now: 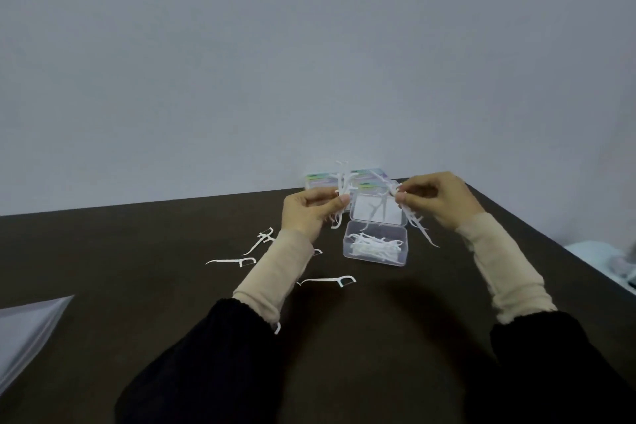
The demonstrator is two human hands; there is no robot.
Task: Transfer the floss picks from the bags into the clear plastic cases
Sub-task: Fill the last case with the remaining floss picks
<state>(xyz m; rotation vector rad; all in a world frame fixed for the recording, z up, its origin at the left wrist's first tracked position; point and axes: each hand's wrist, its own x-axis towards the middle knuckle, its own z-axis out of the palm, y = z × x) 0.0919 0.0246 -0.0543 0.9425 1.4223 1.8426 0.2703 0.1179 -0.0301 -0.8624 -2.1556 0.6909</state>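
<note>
An open clear plastic case (375, 247) sits on the dark table (137, 244), holding several white floss picks; its lid (378, 211) lies flipped back behind it. My left hand (308, 212) pinches a bunch of floss picks (343, 184) just left of the lid. My right hand (437, 198) pinches another bunch of floss picks (414, 217) above the case's right side. Loose floss picks lie on the table at the left (231, 262), near my left wrist (264, 238) and in front of the case (327, 280).
Closed labelled cases (318, 181) stand against the wall behind the open case. A clear plastic bag (27, 330) lies at the table's left edge. The table's right edge runs diagonally past my right forearm, with pale cloth (602, 258) beyond it.
</note>
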